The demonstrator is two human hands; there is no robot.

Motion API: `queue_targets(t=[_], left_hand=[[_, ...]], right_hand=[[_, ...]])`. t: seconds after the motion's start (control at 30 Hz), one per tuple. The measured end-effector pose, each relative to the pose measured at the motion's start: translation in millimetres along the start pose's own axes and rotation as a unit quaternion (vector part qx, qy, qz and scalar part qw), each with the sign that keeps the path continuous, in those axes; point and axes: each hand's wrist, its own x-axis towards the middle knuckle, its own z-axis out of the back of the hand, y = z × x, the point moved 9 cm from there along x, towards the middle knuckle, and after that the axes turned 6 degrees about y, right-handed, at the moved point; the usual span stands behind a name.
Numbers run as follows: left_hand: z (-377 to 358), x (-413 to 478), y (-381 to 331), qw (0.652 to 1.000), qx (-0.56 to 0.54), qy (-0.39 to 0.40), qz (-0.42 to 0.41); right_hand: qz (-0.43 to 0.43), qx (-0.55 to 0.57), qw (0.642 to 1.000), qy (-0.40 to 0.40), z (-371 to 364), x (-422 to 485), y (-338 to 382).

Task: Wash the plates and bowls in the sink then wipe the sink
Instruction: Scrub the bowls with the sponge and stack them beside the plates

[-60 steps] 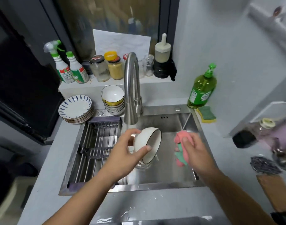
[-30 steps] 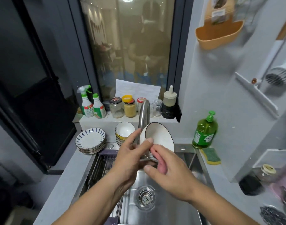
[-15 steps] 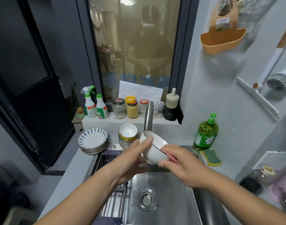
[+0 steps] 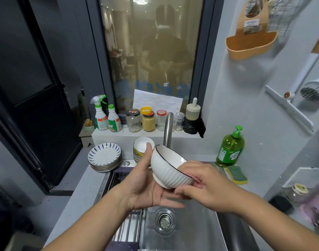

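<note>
While the left hand (image 4: 146, 189) cradles one white bowl (image 4: 168, 169), fingers of the right hand (image 4: 211, 185) pinch one pink sponge (image 4: 196, 178).

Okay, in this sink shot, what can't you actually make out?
All in the head view:
- Pink scrubber: mostly hidden by the right hand and the bowl; only an edge shows.
- Faucet spout: behind the bowl, so running water cannot be told.
- Soap bottle label: blurred, too small to read.
- Purple item: blurred, cut off by the right edge.
- Sink front: cut off by the bottom edge.
</note>
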Motion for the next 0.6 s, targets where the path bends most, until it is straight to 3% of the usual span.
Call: queue_targets(t=[0.07,0.2,0.3,0.4,0.53,0.6], left_hand=[[-4.1,0.8,-0.4,0.998,0.035,0.027,-0.035],[11.5,3.4,-4.1,0.986,0.065,-0.069,-0.134],[9.7,3.9,-3.3,0.991,0.029,-0.084,-0.099],[17.3,6.2,6.9,1.0,-0.003,-0.024,-0.015],[19.2,7.0,13.7,0.996,0.066,-0.018,0.058],[13.6,8.7,8.5,0.996,0.081,-0.01,0.019]], right_hand=[[-0.038,0.099,0.994,-0.001,-6.4,-1.0,-11.4],[-0.044,0.199,0.978,-0.048,-13.3,0.5,-12.7],[-0.016,0.046,0.998,-0.026,-12.8,3.7,-6.1],[0.058,-0.101,0.993,-0.008,-10.4,6.1,4.2],[0.01,-0.036,0.999,-0.002,-10.8,7.3,-10.6],[-0.021,0.007,1.0,-0.005,-11.8,4.6,-20.4]])
